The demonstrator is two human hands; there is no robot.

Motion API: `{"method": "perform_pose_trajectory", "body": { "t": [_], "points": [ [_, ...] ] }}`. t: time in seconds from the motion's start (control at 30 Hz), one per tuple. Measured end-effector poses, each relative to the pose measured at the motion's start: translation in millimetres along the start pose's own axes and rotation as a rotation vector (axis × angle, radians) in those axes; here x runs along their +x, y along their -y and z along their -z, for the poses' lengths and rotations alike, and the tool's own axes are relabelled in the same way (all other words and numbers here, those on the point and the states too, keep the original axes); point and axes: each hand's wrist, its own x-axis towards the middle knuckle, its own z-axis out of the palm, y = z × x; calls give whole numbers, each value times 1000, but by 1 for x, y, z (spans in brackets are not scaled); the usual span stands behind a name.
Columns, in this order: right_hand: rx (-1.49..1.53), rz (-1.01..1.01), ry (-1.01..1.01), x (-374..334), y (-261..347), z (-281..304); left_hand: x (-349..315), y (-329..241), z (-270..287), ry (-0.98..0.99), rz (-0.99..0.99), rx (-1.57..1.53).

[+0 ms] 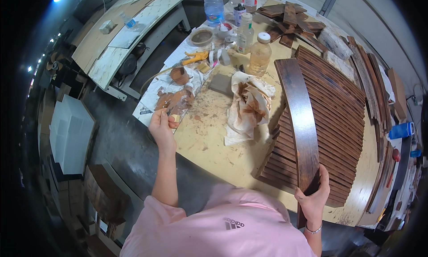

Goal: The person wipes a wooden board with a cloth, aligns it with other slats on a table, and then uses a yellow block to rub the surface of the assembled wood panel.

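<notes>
My left hand [163,125] is closed on a small putty knife with a pale yellow handle [176,118], its blade over the brown putty [171,101] smeared on white paper. Much of the blade blends into the putty. With my right hand [315,192] I grip the near end of a long, dark brown, glossy wooden board [301,119]. The board stands tilted over a row of similar dark strips [332,123] laid side by side. Between my hands lies a crumpled, brown-stained cloth or paper [249,103].
Behind the putty are a round brown tub [179,76], a yellow-handled tool [196,57] and a grey block [221,84]. Bottles, one a clear jar of yellowish liquid [261,56], stand farther back. Short wood offcuts [290,20] are heaped at the far side. Another worktable [133,29] stands at left.
</notes>
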Motion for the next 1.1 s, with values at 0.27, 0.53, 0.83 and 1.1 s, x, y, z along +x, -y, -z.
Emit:
{"method": "perform_pose_trajectory", "body": {
  "t": [0.27,0.53,0.83,1.1],
  "points": [
    [-23,-23,28,7,9,-9,15,61,20,-88,148,174],
    [11,-40,19,4,11,-12,8,44,-12,225,256,317],
    [-118,-67,-69,3,-3,-9,-48,34,-95,745,-364,720],
    [-303,80,-195,-3,-9,0,-55,64,-177,873,-607,985]
  ]
}}
